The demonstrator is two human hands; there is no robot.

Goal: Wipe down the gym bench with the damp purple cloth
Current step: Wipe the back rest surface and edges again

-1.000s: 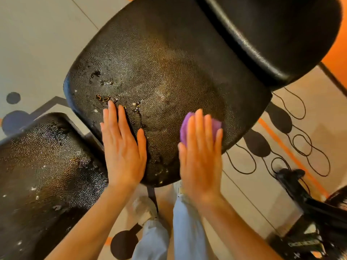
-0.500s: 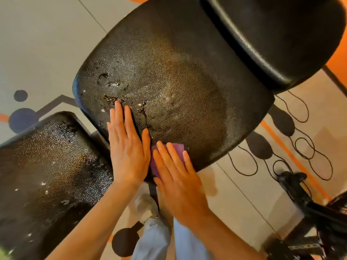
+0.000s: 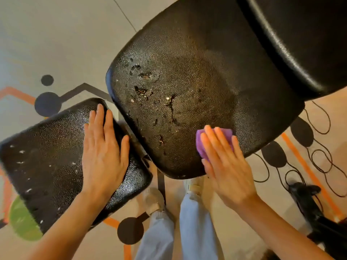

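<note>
Grey gym floor (image 3: pixel 62 44) w/ orange lines + dark dots, two black textured pads above it. Purple cloth (image 3: pixel 212 139) sits on the big seat pad (image 3: pixel 197 81), near its lower-right edge, pinned flat under right hand (image 3: pixel 228 166); fingers straight and spread, palm pressing, no grasp around it. Vs 0.5 s ago: cloth + right hand went from pad's near edge by the left thumb out to the right; left hand (image 3: pixel 103 154) left the big pad, now flat w/ fingers extended on the smaller pad (image 3: pixel 45 162) at left, holding nothing. Wet streaks/droplets on big pad's left-centre, white specks on small pad. Round backrest bolster (image 3: pixel 300 34) top right. Black cables (image 3: pixel 319 158) looped on floor at right, dark equipment bottom right. Person's light-blue trouser legs (image 3: pixel 195 228) + shoes between pads. No readable text.
</note>
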